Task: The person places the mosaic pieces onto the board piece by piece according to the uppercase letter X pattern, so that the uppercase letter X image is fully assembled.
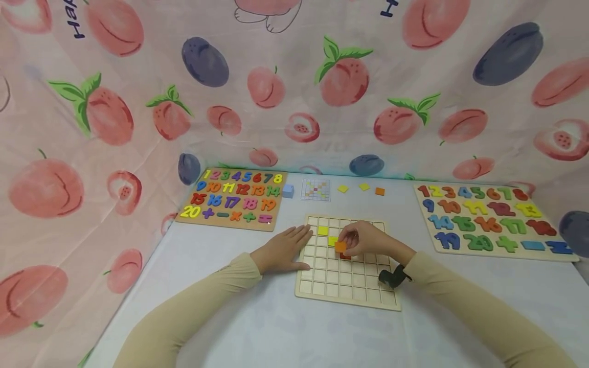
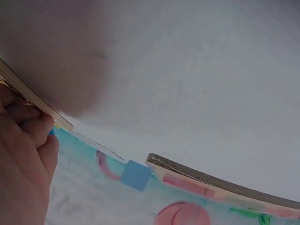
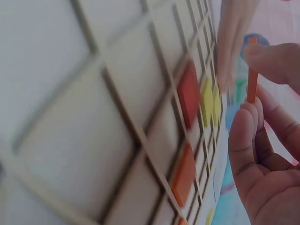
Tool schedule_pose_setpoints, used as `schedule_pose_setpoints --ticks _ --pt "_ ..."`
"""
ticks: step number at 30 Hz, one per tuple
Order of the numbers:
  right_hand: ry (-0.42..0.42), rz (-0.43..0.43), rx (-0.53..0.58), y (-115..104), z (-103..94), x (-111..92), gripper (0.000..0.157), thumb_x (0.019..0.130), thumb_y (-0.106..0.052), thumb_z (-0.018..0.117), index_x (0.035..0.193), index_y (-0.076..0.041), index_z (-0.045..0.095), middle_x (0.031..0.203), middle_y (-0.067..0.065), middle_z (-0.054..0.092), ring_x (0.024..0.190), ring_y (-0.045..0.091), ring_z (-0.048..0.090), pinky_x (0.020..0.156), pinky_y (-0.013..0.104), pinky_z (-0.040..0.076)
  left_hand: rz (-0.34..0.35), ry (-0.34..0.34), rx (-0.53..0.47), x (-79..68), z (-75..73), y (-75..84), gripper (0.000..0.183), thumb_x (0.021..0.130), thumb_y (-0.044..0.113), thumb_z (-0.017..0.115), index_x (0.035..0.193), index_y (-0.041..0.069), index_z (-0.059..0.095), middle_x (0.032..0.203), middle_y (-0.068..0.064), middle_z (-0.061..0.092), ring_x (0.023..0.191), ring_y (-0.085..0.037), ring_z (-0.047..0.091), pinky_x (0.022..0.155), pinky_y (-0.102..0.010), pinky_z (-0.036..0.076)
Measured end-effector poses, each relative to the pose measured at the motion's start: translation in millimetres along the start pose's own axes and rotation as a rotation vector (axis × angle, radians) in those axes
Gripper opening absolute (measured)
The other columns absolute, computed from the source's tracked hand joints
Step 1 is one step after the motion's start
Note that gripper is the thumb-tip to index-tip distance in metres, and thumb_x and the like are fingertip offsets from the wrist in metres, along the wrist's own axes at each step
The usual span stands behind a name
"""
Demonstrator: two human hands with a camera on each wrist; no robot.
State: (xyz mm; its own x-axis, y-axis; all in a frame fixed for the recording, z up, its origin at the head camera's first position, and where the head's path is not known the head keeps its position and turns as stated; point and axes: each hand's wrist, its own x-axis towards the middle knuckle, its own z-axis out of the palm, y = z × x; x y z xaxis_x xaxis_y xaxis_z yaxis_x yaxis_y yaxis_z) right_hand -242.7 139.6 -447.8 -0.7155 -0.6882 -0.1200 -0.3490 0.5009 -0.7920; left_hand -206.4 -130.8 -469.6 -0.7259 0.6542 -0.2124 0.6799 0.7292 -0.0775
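Note:
A wooden grid board [image 1: 348,294] lies on the white table. My left hand [image 1: 284,249] rests at its left edge, fingers extended, the fingertips and thumb touching the rim. Above the board's middle, my right hand [image 1: 365,238] pinches an orange square tile [image 1: 340,247] between thumb and fingers. The right wrist view shows that held tile edge-on, clear of the board. Two yellow tiles [image 1: 323,230] sit in grid squares at upper left. A red tile [image 3: 189,93] is set in the middle, partly covered in the head view. Orange tiles [image 3: 183,176] beside it are hidden behind my right hand there.
Behind the board lie a printed pattern card [image 1: 315,190], a light blue block [image 1: 287,191], two loose yellow tiles [image 1: 342,189] and a loose orange tile [image 1: 379,191]. Number puzzle boards stand at left [image 1: 230,225] and right [image 1: 497,253]. A peach-print cloth [image 1: 294,71] hangs behind.

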Motion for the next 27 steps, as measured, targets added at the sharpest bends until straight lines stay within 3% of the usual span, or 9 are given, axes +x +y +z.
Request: schedule_pose_setpoints --ticks 15,27 --pt "-0.017 -0.048 -0.077 -4 27.6 0 0.021 0.071 -0.005 0.078 0.089 -0.005 0.068 0.075 0.002 0.062 0.061 0.005 0.052 0.056 0.018 0.05 -0.004 -0.001 0.002 -0.4 0.5 0.5 0.092 0.088 0.069 0.035 0.151 0.007 0.014 0.159 -0.009 0.012 0.147 -0.022 0.014 0.121 -0.034 0.015" --pt "-0.015 -0.044 -0.125 -6 31.0 -2 0.02 0.07 -0.007 0.081 0.085 -0.008 0.067 0.075 -0.001 0.061 0.065 0.007 0.051 0.058 0.018 0.048 -0.002 0.0 -0.005 0.5 0.1 0.3 0.092 0.088 0.07 0.036 0.151 0.007 0.014 0.159 -0.009 0.012 0.147 -0.022 0.014 0.121 -0.034 0.015"
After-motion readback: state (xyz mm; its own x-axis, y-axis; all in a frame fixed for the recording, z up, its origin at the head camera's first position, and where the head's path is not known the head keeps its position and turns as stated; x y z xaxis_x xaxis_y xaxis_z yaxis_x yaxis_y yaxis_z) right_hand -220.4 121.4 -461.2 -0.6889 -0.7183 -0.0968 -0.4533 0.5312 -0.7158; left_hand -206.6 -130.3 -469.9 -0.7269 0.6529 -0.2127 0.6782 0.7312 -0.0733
